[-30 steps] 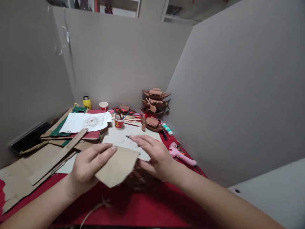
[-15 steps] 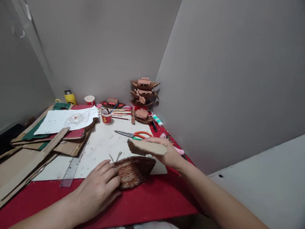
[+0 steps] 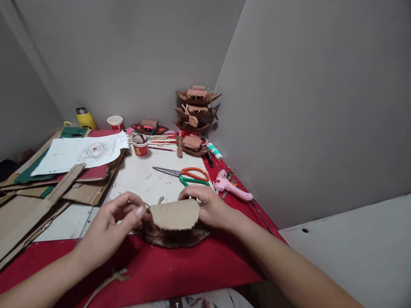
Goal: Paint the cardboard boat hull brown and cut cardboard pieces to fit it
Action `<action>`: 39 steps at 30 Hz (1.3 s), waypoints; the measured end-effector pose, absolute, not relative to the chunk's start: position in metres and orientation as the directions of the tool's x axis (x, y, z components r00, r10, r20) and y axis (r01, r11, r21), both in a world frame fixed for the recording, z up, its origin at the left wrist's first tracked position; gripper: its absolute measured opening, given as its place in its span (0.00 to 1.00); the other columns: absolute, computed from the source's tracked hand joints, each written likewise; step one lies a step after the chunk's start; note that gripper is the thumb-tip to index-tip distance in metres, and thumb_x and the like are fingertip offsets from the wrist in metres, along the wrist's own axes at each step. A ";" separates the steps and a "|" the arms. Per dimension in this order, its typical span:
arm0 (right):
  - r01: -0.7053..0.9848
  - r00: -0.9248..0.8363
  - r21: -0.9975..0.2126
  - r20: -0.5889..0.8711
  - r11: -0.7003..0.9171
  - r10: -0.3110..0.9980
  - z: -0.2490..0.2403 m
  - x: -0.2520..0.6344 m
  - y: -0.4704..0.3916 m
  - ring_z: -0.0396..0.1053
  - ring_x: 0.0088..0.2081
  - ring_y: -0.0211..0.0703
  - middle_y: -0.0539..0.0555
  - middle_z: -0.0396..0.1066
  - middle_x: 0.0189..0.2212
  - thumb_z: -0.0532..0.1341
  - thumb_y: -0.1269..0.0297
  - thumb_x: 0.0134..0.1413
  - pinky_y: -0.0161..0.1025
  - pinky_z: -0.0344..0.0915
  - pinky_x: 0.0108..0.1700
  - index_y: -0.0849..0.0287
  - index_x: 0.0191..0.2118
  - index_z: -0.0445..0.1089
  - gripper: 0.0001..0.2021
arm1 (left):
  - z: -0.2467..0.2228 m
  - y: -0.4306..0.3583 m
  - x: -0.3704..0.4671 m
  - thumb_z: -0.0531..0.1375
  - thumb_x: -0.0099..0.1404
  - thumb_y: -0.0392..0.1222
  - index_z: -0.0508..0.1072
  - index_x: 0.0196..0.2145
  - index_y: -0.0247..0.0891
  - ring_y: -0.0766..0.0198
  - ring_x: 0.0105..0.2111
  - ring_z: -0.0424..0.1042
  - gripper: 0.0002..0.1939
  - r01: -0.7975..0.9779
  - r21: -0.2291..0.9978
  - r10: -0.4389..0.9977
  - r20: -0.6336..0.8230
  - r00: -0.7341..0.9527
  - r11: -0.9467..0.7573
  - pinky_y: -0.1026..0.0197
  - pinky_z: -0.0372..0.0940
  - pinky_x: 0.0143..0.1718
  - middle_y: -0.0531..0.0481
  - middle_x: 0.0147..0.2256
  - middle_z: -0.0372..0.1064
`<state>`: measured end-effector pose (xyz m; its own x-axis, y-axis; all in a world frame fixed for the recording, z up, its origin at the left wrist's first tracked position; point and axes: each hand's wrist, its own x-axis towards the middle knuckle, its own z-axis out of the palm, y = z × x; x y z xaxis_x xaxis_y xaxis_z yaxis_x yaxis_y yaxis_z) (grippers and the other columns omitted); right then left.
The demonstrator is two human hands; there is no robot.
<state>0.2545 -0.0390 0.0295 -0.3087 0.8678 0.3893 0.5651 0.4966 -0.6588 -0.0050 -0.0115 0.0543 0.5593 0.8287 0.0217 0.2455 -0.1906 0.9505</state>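
A brown-painted cardboard boat hull point(image 3: 167, 240) rests on the red table cover in front of me. My right hand point(image 3: 210, 209) is closed on the right side of a bare tan cardboard piece point(image 3: 175, 215) with a ragged front edge. That piece lies over the hull and hides much of its top. At the hull's left end, my left hand point(image 3: 120, 218) has its fingers curled, with thumb and forefinger close to the cardboard's left corner. Orange-and-green-handled scissors point(image 3: 181, 173) lie just beyond the hands.
Finished model boats point(image 3: 195, 112) are stacked at the back corner. A pink glue gun point(image 3: 233, 188) lies at right by the wall. A red cup of paint point(image 3: 140, 146) stands behind the scissors. Cardboard sheets point(image 3: 28, 214) fill the left side. A thin tan strip point(image 3: 107, 282) lies in front.
My right hand has brought the cardboard piece down and left onto the hull. The hull has turned, and my left hand has lifted off its side to the left end.
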 end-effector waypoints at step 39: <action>0.642 -0.363 -0.685 0.124 0.344 0.924 0.015 0.265 -0.032 0.58 0.27 0.35 0.45 0.62 0.26 0.59 0.76 0.50 0.31 0.52 0.29 0.57 0.32 0.59 0.09 | 0.058 0.033 0.025 0.57 0.65 0.33 0.68 0.41 0.40 0.63 0.34 0.66 0.07 0.334 0.586 0.475 0.100 0.874 -0.738 0.61 0.60 0.37 0.53 0.34 0.69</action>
